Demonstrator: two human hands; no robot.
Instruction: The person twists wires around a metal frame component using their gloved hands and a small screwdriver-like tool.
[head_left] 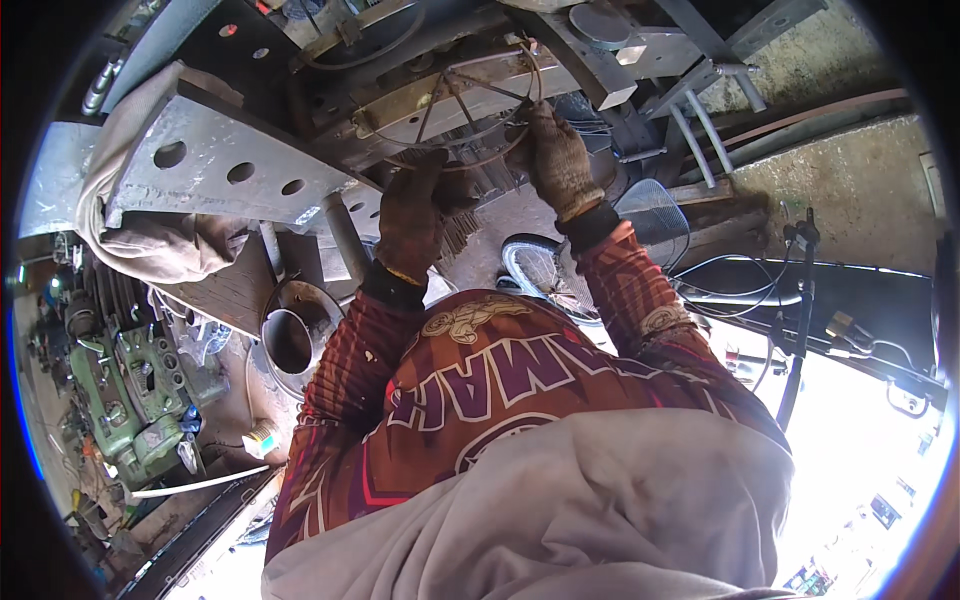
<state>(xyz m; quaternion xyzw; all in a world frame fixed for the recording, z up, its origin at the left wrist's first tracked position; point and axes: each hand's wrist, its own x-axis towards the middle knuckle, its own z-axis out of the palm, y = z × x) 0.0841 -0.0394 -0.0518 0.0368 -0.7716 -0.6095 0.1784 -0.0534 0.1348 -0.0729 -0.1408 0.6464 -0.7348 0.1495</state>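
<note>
Gloves, one pair, brown knit: left glove (pixel 411 218) at eleven o'clock, right glove (pixel 563 167) at one o'clock; yellowish wrist edging. Cuffs (pixel 590 228): black. Shirt (pixel 590 395): rust-brown, long striped sleeves (pixel 335 365); tan emblem (pixel 472 320), large purple white-edged lettering (pixel 490 385). Cloth (pixel 560 500): pale grey-beige, folded, draped at six o'clock.

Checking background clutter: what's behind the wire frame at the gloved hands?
Through the wire frame, a brownish bar shows. Left hand and right hand hide whatever lies behind them.
</note>
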